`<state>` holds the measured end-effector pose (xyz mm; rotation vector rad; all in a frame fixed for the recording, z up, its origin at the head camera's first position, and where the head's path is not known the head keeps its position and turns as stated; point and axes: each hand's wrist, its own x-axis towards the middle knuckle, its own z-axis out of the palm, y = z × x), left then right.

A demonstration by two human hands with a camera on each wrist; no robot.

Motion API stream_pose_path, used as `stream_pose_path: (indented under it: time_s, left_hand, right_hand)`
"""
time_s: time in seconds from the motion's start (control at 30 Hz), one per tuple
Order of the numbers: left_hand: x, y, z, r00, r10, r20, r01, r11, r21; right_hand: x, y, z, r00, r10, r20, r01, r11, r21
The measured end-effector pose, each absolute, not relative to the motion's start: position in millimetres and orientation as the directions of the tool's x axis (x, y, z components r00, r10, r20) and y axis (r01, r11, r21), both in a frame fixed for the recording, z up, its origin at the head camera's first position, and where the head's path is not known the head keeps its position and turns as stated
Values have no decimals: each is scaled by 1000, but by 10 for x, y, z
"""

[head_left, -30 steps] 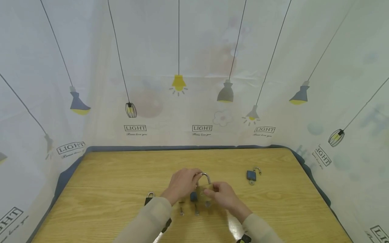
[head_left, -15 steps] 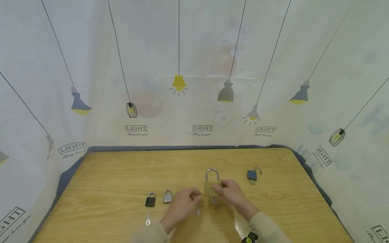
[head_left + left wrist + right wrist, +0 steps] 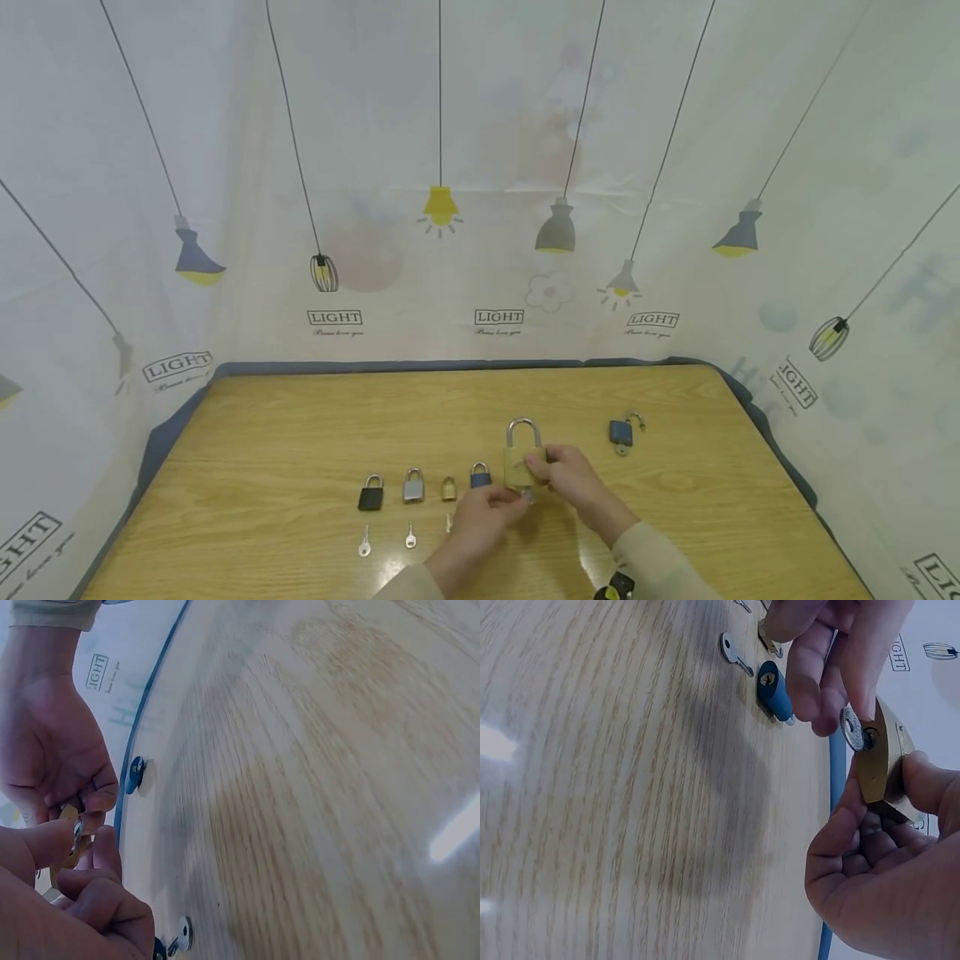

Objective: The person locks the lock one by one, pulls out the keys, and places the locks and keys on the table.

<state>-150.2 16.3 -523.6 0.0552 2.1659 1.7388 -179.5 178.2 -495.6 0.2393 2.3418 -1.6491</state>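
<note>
My right hand [image 3: 573, 479] grips the body of a large brass padlock [image 3: 517, 468] above the table, thumb on its front. Its shackle points up and looks closed. A silver key [image 3: 852, 729] sits in the keyhole at its base. Below the padlock, my left hand [image 3: 483, 517] has its thumb and fingertips at that key, one on each side; how firmly they pinch is hard to see. Behind the left hand stands a small blue padlock [image 3: 480, 475], with a loose key [image 3: 730, 649] lying near it in the right wrist view.
On the wooden table [image 3: 285, 433] to the left are a black padlock [image 3: 371, 493], a silver padlock [image 3: 413, 487] and a small brass padlock [image 3: 448, 489], keys before them. Back right lies a blue padlock [image 3: 621, 432] with its shackle open and a key in it.
My left hand has left the large padlock's shackle, come down toward me, then moved right to the key. My right hand has shifted the padlock slightly right and holds it there.
</note>
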Motion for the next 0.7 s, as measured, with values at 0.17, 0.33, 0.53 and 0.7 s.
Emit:
stream_pose_path:
  time_s: [0.17,0.33,0.53,0.7]
  left_hand:
    - [-1513,223,-5245,-931,219,-294,-245,225,943]
    - [-1523,238,-5254,-928,218,-302,-268,173,948]
    - [-1525,245,-5253,-927,205,-314,-285,160,945]
    - [-1518,250,-5226,-930,188,-316,-287,165,944]
  right_hand:
    - [-1790,1779,-4967,-948,-17,-317,293,332,-896]
    - [-1791,1772,-4975,-949,-10,-315,295,323,-899]
    - [-1791,1766,-4982,-948,-3,-319,302,310,-902]
    - [-1789,1762,-4998,-947,24,-320,313,291,-904]
